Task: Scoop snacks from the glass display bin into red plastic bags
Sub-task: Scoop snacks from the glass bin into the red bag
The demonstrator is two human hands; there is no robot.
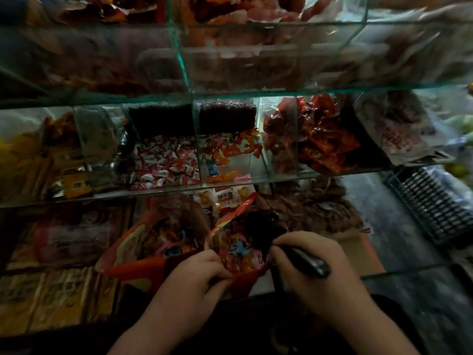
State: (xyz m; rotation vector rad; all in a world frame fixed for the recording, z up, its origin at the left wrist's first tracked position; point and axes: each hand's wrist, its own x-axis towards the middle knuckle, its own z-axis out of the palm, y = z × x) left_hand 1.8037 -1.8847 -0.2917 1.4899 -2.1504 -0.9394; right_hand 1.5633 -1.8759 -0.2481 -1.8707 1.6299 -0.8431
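Note:
A red plastic bag (240,280) hangs open in front of me, with wrapped snacks (238,252) visible inside. My left hand (197,275) pinches the bag's near rim. My right hand (314,267) grips the black handle of a scoop (307,262), whose dark bowl (258,231) sits over the bag's mouth. A second red bag (133,270) holding snacks lies to the left. Behind stands the glass display bin (199,149), its compartments full of wrapped candies (163,162).
An upper glass shelf (230,88) with more packaged snacks runs overhead. Red packets (325,139) fill a right compartment. A black plastic crate (435,203) stands at the right. Flat packaged goods (56,295) lie under glass at lower left.

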